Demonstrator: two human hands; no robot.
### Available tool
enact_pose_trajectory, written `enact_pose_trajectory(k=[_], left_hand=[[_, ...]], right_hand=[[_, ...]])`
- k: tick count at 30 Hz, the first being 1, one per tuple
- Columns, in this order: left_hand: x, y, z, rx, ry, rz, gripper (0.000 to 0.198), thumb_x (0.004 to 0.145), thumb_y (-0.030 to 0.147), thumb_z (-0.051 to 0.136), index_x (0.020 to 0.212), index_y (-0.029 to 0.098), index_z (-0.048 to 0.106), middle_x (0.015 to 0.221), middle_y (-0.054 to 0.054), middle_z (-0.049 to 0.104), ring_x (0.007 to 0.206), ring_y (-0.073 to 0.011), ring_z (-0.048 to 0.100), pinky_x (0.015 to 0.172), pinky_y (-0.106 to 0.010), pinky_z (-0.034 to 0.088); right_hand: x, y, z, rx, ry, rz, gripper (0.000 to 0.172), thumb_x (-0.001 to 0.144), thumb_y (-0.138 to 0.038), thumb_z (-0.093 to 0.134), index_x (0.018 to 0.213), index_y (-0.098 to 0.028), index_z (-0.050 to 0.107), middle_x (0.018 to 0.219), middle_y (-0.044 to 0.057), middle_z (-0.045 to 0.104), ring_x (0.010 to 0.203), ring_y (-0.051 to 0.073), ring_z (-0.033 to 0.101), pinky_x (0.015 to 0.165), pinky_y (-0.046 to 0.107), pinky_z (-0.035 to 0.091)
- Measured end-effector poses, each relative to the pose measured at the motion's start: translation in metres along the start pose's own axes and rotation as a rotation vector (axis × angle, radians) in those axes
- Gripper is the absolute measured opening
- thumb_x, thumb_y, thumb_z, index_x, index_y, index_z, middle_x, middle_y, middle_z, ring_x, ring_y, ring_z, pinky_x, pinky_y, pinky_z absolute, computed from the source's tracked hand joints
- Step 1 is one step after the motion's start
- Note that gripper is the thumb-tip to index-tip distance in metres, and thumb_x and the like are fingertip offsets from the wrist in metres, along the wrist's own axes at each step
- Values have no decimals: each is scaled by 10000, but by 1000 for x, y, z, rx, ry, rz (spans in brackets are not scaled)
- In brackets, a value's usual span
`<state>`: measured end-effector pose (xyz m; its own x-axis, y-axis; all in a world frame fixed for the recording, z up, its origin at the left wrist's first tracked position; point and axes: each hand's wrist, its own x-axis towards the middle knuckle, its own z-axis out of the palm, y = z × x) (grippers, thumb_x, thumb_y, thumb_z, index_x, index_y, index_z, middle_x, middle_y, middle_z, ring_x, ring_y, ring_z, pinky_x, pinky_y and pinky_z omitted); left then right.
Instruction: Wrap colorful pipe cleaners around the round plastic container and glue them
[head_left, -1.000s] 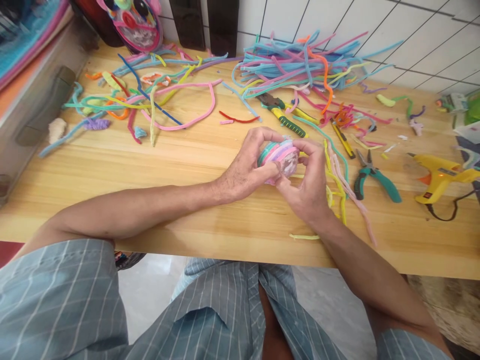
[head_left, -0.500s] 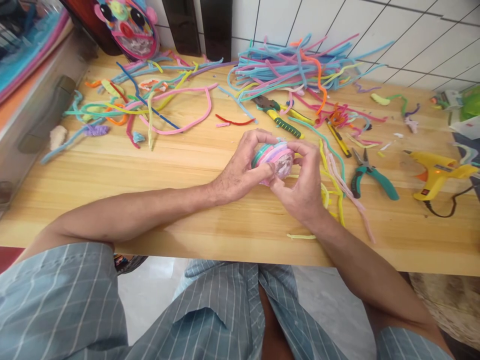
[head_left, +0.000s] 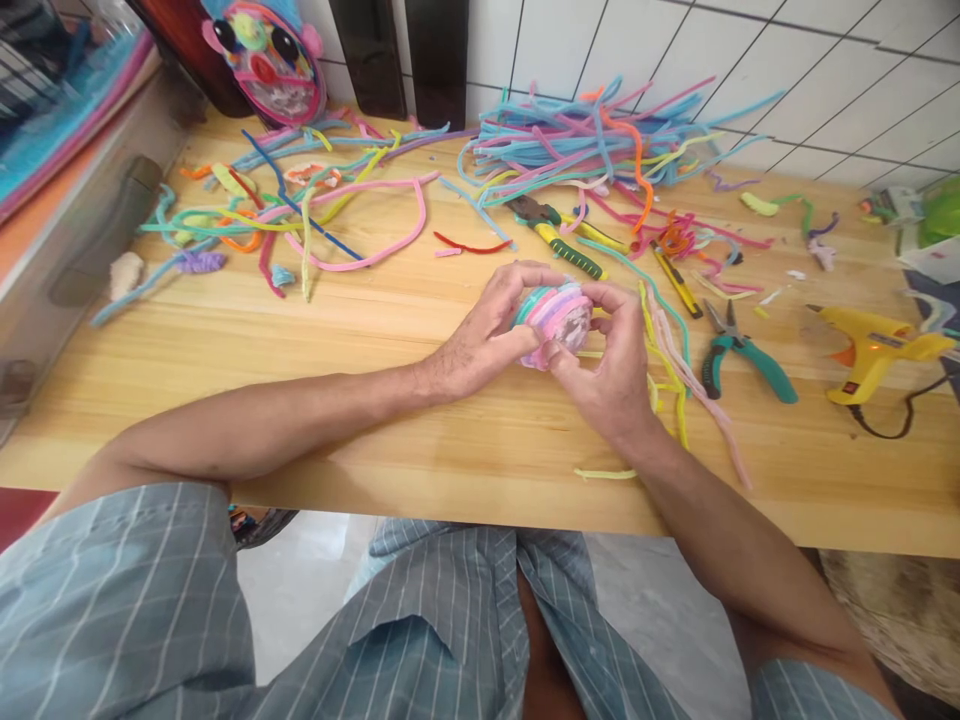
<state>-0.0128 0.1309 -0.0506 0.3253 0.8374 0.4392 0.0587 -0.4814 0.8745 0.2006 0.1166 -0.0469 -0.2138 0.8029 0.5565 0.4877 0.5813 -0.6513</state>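
A small round piece wound from pink, lilac and teal fuzzy stems [head_left: 559, 322] is held up between both hands above the wooden table [head_left: 360, 430]. My left hand [head_left: 502, 325] grips its left side, thumb across the front and fingers over the top. On its right side, my right hand [head_left: 611, 360] pinches it, with the thumb at the lower front edge and the index finger at the top. A whitish patch shows on the face toward the right. The fingertips behind the piece are hidden.
Behind the hands are yellow-green pliers [head_left: 570, 250] and a bundle of blue stems [head_left: 547, 140]. Teal pliers [head_left: 742, 350] and a yellow glue gun [head_left: 870, 345] lie right. Loose stems [head_left: 405, 240] spread left, before a decorated face figure [head_left: 270, 65].
The round piece has turned slightly, and its whitish face shows more. The right thumb has shifted a little along its lower edge. The whole view has moved slightly.
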Motion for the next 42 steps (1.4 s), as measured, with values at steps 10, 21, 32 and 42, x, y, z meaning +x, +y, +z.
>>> enact_pose_trajectory(k=[10, 21, 32, 42], left_hand=[[2, -1, 0, 74, 13, 29, 574, 1050, 660, 665, 1463, 261, 661, 1531, -107, 683, 1522, -320, 602, 1320, -456, 478], [8, -11, 0, 189, -1, 159, 520, 1116, 587, 616, 1517, 255, 624, 1552, -123, 681, 1494, -288, 625, 1319, -460, 476], [9, -22, 2, 199, -43, 171, 708, 1099, 655, 600, 1656, 228, 509, 1676, -170, 571, 1616, -324, 504, 1395, -518, 393], [12, -20, -1, -181, 25, -31, 605, 1109, 670, 540, 1560, 270, 580, 1677, -113, 620, 1627, -320, 545, 1371, -515, 450]], right_hand=[[-1, 6, -1, 14, -23, 23, 625, 931, -506, 816, 1443, -295, 528, 1447, 150, 631, 1332, 370, 664, 1045, 604, 638], [1, 12, 0, 96, -17, 42, 579, 963, -528, 763, 1455, -304, 554, 1459, 130, 640, 1335, 343, 665, 1042, 569, 639], [5, 18, -7, 88, -56, 86, 518, 1001, -485, 717, 1483, -351, 582, 1462, 109, 642, 1350, 347, 662, 1070, 590, 635], [-1, 16, -8, -53, -147, -54, 946, 859, -428, 881, 1658, -285, 395, 1652, 205, 523, 1575, 432, 522, 1215, 699, 553]])
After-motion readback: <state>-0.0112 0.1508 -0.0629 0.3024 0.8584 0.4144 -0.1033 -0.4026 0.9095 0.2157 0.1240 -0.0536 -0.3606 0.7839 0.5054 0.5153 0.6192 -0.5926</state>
